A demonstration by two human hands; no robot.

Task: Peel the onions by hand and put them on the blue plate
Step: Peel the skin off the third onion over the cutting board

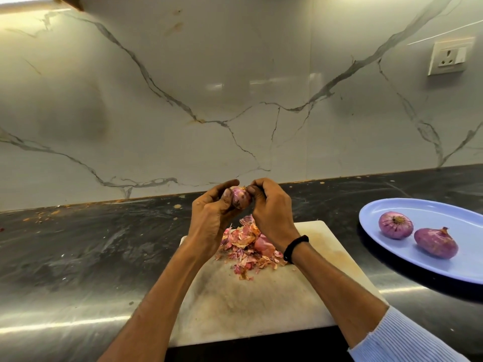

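Above the far edge of the cutting board (pixel 261 304), the left hand (pixel 211 212) cups the onion (pixel 240 197) while the right hand (pixel 271 205) pinches its skin. Best to peel from the tip in strips. It looks pink, glossy, partly papery.

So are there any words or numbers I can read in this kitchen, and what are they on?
None can be read.
The white plastic wall socket shows no letters, or they are too small to tell.
The blue oval plate and the black wristband look plain.
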